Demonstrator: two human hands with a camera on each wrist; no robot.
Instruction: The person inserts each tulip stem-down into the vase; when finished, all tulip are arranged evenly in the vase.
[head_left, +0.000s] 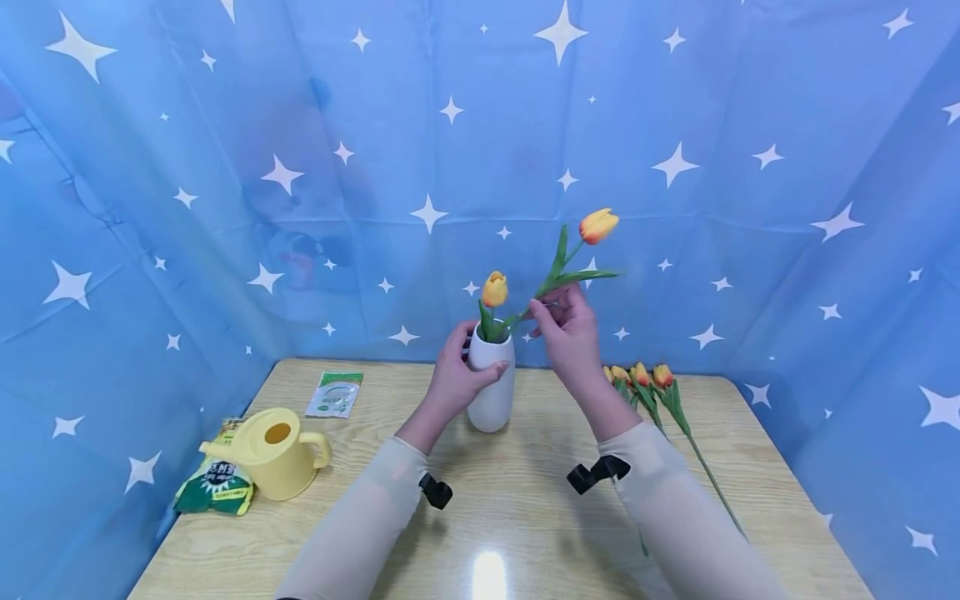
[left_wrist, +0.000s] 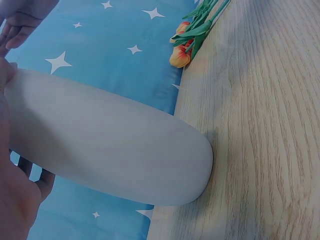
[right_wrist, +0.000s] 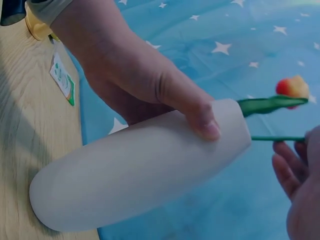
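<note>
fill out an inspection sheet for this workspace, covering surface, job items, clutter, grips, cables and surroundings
Surface: wood-grain table, bright glare at the near side.
Job items: white vase, roughly upright, with a yellow tulip in it; a second tulip leans in, stem at the mouth; loose tulips lie on the right.
Clutter: yellow watering can, bag partly behind it, small packet, all on the left.
Grips: left grip holds the vase near its mouth; right grip pinches the second tulip's stem.
Cables: nothing seen.
Surroundings: blue star-print curtain behind and at both sides.
</note>
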